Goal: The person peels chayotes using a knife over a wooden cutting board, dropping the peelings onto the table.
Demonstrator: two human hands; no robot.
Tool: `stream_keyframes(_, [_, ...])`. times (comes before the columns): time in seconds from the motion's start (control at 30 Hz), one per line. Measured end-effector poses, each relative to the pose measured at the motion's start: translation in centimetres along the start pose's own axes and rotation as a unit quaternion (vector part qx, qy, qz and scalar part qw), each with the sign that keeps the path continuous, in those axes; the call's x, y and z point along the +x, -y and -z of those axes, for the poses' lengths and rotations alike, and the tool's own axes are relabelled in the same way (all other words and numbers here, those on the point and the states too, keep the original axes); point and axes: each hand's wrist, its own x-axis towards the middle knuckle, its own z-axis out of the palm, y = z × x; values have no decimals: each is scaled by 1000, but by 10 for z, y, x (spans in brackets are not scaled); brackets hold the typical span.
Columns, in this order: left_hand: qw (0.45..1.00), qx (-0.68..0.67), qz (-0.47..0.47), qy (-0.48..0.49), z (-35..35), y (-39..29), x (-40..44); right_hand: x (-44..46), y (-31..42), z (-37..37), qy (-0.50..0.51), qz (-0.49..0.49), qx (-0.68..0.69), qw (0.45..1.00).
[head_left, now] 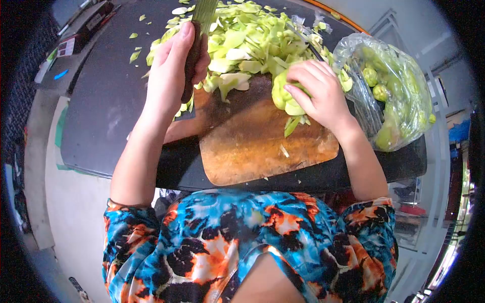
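Left hand [174, 63] gripping dark-handled broad-bladed knife [203, 18], right hand [321, 91] curled over lumpy pale-green vegetable [279, 93], brown wooden board [268, 144] below, flat pale-green slices [245, 38] heaped beyond

My bare left forearm [134, 156] slants forward and inward from the elbow, and my left wrist [157, 107] runs nearly straight into my bare left hand [174, 60]. That hand is curled in a grip, the left thumb [183, 38] lying forward and the left fingers [203, 64] wrapped round the inner side. My bare right forearm [366, 159] also angles inward, to my bare right hand [319, 91], its back upward, right fingers [307, 72] bent and right thumb [298, 96] pointing leftward. My hands are apart, the left farther forward.
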Motion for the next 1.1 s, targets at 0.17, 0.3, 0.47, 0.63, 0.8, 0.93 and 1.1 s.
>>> stream_keyframes(0.17, [999,26,1,-21,-7,-3,-3,-33,-4,19,6,30,14,999])
stream_keyframes(0.3, [1000,11,16,2,-10,1,-4,-36,-5,7,51,-2,-17,999])
stream_keyframes(0.47, [999,-23,35,22,-12,6,-4,6,-22,-17,77,-26,21,996])
stream_keyframes(0.63, [1000,-9,28,3,-3,3,0,19,-29,-44,-83,-189,241,948])
stream_keyframes(0.8, [991,115,-17,60,8,9,5,-3,-5,-14,-99,-339,784,510])
stream_keyframes(0.93, [935,302,-110,152,-14,1,-17,-16,-2,-17,-163,-317,854,378])
stream_keyframes(1.1, [811,436,-266,286,-48,-3,-36,-24,-1,-18,-111,-283,917,257])
